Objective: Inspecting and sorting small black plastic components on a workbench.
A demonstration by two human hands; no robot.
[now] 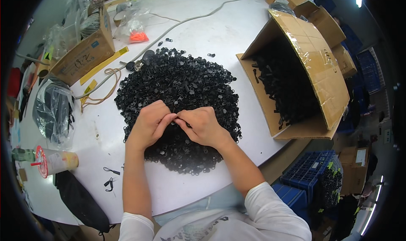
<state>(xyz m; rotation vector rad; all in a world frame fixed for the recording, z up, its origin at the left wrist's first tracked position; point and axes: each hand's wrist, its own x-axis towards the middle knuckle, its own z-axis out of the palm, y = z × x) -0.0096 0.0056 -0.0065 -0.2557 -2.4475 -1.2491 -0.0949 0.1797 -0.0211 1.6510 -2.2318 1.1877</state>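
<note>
A wide heap of small black zipper pulls (182, 78) covers the middle of the white table (105, 133). Over its near half, my left hand (152, 122) and my right hand (202, 124) meet at the fingertips. Both are closed in a pinch, thumbs against forefingers. Whatever small piece sits between them is too tiny and too covered to make out. Two loose black cord pulls (110, 184) lie at the near left, away from my hands.
On the right, a tipped cardboard box (311, 55) holds many black pieces. At the left are a plastic cup (61, 161) with a red straw, a black pouch (80, 201) and another carton (84, 55). A grey cable (182, 22) crosses the far side.
</note>
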